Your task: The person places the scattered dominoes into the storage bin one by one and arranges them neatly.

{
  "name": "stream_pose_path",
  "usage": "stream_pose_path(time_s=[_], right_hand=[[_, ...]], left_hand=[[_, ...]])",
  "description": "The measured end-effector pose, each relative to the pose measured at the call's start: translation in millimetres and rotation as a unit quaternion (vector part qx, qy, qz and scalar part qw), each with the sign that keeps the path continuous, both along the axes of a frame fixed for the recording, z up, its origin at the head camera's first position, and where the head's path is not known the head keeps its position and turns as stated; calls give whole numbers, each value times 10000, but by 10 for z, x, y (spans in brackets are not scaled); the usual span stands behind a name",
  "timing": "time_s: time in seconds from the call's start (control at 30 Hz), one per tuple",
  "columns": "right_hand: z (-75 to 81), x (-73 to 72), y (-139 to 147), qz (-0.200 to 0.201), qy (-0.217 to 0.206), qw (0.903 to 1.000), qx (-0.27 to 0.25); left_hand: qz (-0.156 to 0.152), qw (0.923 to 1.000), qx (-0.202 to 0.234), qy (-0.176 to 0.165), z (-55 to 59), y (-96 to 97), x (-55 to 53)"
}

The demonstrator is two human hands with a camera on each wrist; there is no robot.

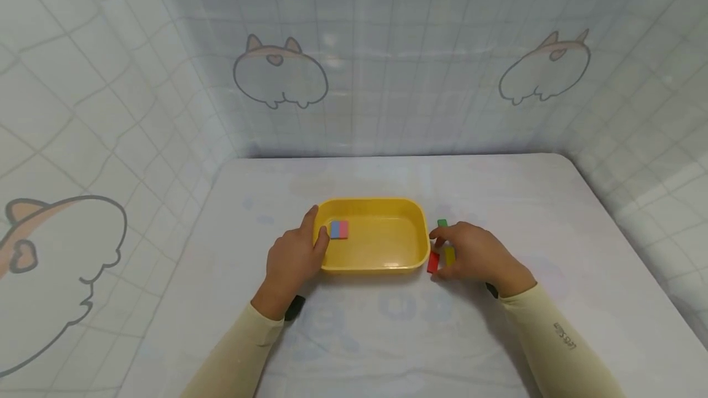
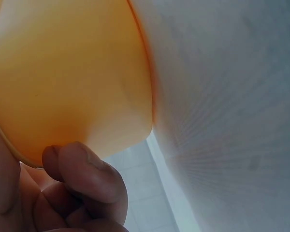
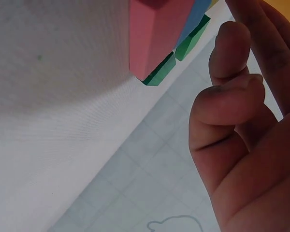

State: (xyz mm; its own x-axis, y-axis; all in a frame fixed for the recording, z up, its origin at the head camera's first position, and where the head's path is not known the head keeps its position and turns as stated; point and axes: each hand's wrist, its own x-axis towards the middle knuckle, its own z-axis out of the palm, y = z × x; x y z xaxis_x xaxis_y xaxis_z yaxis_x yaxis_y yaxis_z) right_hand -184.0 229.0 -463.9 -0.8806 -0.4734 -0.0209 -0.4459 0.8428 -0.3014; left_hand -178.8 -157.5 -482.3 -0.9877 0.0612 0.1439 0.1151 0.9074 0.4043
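Note:
My left hand (image 1: 293, 257) grips the left end of a yellow plastic tray (image 1: 372, 268), thumb over the rim; the left wrist view shows curled fingers (image 2: 92, 176) against the tray's outer wall (image 2: 77, 72). My right hand (image 1: 478, 253) is just beyond the tray's right end, pinching a small red block (image 1: 433, 262) between thumb and fingertips. Beside it are a yellow block (image 1: 450, 256), partly covered by the hand, and a green block (image 1: 442, 223). A pink block (image 3: 157, 38), a blue block (image 3: 191, 21) and green pieces (image 3: 160, 72) appear near the right hand's curled fingers (image 3: 227, 111).
Inside the tray, at its left, a blue block (image 1: 334, 230) and a pink block (image 1: 344, 230) lie side by side. A white cloth (image 1: 381, 336) covers the table. Tile-patterned sheets (image 1: 387, 78) with cartoon drawings rise behind the table and at both sides.

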Motion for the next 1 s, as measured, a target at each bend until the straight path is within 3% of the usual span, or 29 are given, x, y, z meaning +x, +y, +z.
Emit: stream_pose_path(time_s=[0.73,1.0], right_hand=[[23,17,8,190,123,9997,-22],[35,14,16,220,202,9995,-52]], left_hand=[[22,10000,-12,36,5,2,15],[-32,9998,-10,201,-4,-5,12]])
